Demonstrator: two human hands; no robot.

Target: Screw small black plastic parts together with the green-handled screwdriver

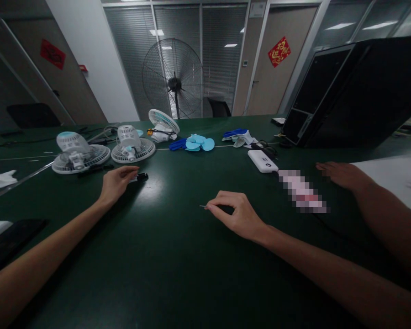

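My left hand (pixel 118 180) is closed in a pinch over the dark green table (pixel 178 256). A small black-and-white object (pixel 143 177) sticks out at its fingertips, mostly hidden by the fingers, so its kind does not show. Between the thumb and forefinger of my right hand (pixel 238 212) a short, thin, pale pin-like piece (pixel 202 206) points left, just above the tabletop. Left of and beyond my left hand lie two white fan heads (pixel 132 144), (pixel 77 155) with their grilles down.
Farther back are a tilted fan head (pixel 163 125), light-blue fan blades (pixel 199 143) and blue-and-white gloves (pixel 239 136). A white power bank (pixel 262 161) connects to a pixelated phone-like item (pixel 303 192). Another person's hand (pixel 342 174) rests at right, below a large black case (pixel 356 91).
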